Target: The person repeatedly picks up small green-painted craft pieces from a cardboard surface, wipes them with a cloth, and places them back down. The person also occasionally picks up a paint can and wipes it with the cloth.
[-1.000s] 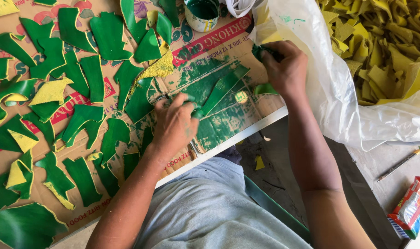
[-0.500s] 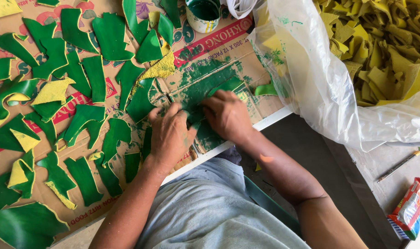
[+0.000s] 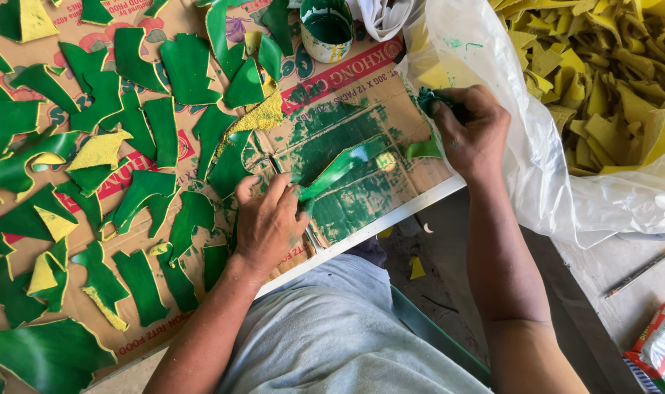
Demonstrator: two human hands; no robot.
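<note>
Head view: left hand (image 3: 268,222) presses down one end of a green painted strip (image 3: 340,166) on the cardboard-covered tabletop (image 3: 362,80), fingers flat, not closed round it. Right hand (image 3: 473,131) grip shut on a green-stained rag (image 3: 429,99) beside the clear plastic bag (image 3: 551,168). Paint cup (image 3: 327,29) at top, w/ green cut pieces (image 3: 139,284) spread left.

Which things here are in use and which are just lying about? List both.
In use: left hand pinning the green strip on the cardboard sheet; right hand gripping a green dauber; paint cup.

Lying about: pencil, red packet, yellow scraps.
</note>
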